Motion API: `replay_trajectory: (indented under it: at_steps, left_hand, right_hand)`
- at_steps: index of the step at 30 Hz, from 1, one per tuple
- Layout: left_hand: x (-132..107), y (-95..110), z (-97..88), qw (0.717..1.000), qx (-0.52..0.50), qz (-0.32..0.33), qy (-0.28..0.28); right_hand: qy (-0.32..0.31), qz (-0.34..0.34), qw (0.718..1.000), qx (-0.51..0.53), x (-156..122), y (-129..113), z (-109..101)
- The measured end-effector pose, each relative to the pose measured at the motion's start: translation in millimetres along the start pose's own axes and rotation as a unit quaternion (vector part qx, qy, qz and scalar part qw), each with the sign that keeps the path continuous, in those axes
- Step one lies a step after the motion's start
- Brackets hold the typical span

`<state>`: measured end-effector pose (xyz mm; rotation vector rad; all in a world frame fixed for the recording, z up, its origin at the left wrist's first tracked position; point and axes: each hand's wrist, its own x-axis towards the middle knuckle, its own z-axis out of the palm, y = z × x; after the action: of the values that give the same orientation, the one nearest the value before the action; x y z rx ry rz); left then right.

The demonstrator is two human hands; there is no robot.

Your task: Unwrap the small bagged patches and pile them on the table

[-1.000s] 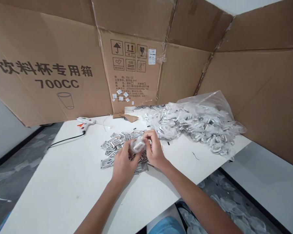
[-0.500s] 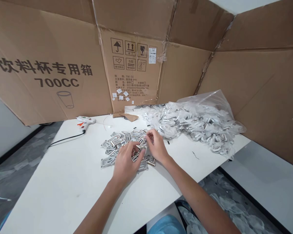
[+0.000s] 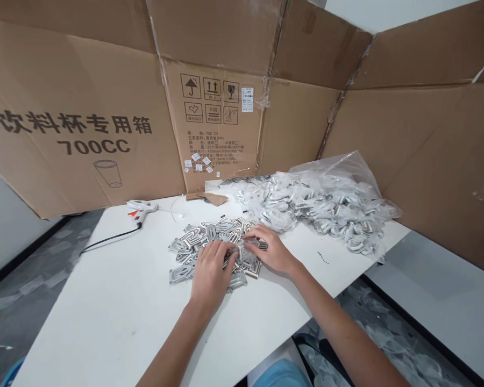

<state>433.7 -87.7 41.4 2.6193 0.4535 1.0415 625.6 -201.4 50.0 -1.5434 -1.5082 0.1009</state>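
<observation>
Far left, a tan corrugated cardboard box panel point(image 3: 80, 161) printed with black Chinese lettering and "700CC" stands along the far edge of the white tabletop point(image 3: 105, 328). On the tabletop lies a white hot-glue gun point(image 3: 140, 205) with an orange trigger, its black power cord point(image 3: 108, 240) trailing off to the left. Toward the middle, a heap of flat silver-and-black loop-shaped pieces point(image 3: 189, 252) sits loose, directly under both hands. The person's left hand point(image 3: 212, 274) rests palm-down on the near part of the heap, fingers lightly curved, and the right hand point(image 3: 272, 252) lies across its right side, fingertips down among the pieces. Neither looks clenched, but the fingers cover too much to tell whether either pinches a piece. The pieces look thin, light and fairly stiff, likely to hook on one another, so an outer edge held between finger and thumb seems the surest hold. Right of the hands, a clear plastic bag point(image 3: 358, 166) spills a soft, slippery-looking mass of film-wrapped pieces point(image 3: 306, 207). Pieces low in the heap are hidden, and their material cannot be made out
</observation>
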Motion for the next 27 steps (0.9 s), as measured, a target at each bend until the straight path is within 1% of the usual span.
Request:
replay_trajectory:
  at_steps: [3,8,12,14,17,18,24,27]
  left_hand:
    - [-0.8,2.3,-0.6,1.000,0.003,-0.007,0.003]
    - [-2.7,1.0,-0.5,1.000,-0.002,-0.021,0.010]
    - [-2.7,-0.6,-0.6,1.000,0.004,-0.017,0.015]
    - [-2.8,-0.1,-0.6,1.000,0.008,-0.011,0.015]
    - [-3.3,1.7,-0.7,1.000,0.010,-0.004,0.015]
    - [-3.6,2.4,-0.7,1.000,0.009,-0.002,0.015]
    - [-4.8,4.8,-1.7,1.000,0.007,0.008,0.004]
    - [-5.3,4.9,-2.0,1.000,0.008,0.009,-0.008]
  right_hand:
    - [0.016,0.020,1.000,0.003,-6.4,2.5,-1.5]
    - [-0.014,0.052,0.998,-0.022,-11.5,3.5,1.1]
    - [-0.006,0.095,0.995,-0.026,-16.1,4.6,0.3]
    - [-0.019,0.110,0.993,-0.033,-17.9,4.5,-2.4]
    - [-0.057,0.112,0.992,-0.028,-18.9,2.3,-7.5]
    - [-0.061,0.111,0.992,-0.021,-18.9,1.0,-8.8]
    - [-0.017,0.101,0.994,0.025,-17.9,-4.6,-9.6]
    - [-0.010,0.108,0.993,0.050,-18.3,-4.8,-9.3]
